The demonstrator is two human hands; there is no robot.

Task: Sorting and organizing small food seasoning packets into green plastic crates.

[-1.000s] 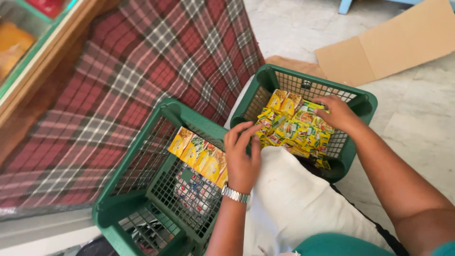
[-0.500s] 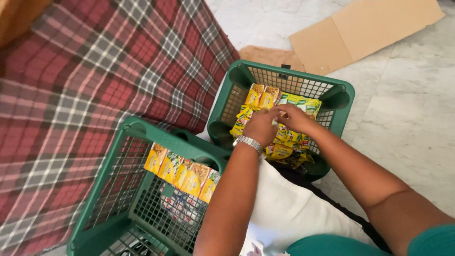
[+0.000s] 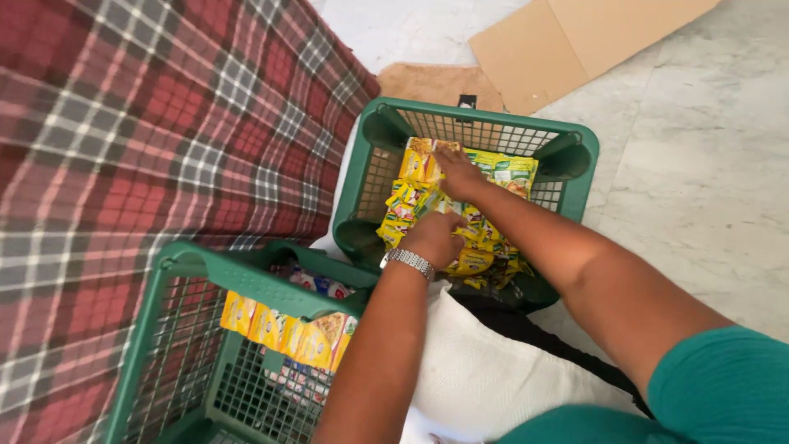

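glossy foil sachets [image 3: 427, 160], plastic mesh basket [image 3: 575, 156]

Hiding beneath both hands: part of the yellow packets [image 3: 485, 247] in the far green basket [image 3: 575, 156]; fingertips buried, grip unclear.
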